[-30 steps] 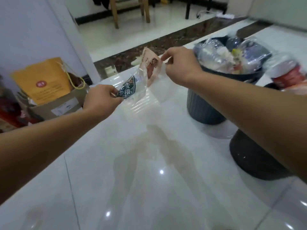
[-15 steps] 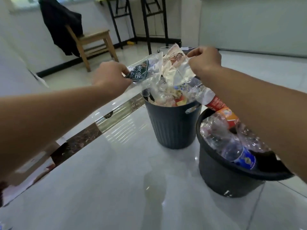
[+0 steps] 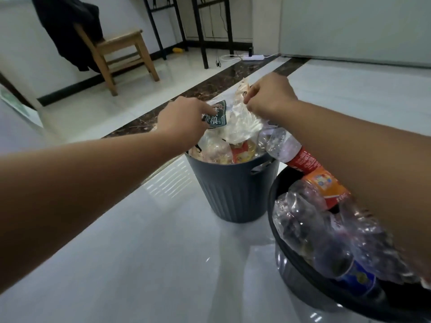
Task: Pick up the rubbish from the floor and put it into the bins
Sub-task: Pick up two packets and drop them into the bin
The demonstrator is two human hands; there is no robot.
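Observation:
A clear plastic wrapper [image 3: 235,123] with a dark green label and a pinkish end is stretched between my two hands above the grey ribbed bin [image 3: 235,190]. My left hand [image 3: 184,118] pinches the green-label end. The other end is gripped by my right hand [image 3: 268,95]. The wrapper's crumpled middle rests on the heap of wrappers that fills the grey bin to its rim. A black bin [image 3: 303,283] at the lower right holds crushed plastic bottles [image 3: 310,227], one with a red and orange label.
A wooden chair [image 3: 119,50] with a dark garment draped on it stands at the back left. Black table legs [image 3: 203,31] and a white power strip [image 3: 253,57] lie beyond a dark marble floor band. The floor is glossy white tile.
The view has turned from a cardboard box toward the bins. Both hands have lowered the wrapper from above the grey bin onto its heap and moved closer together.

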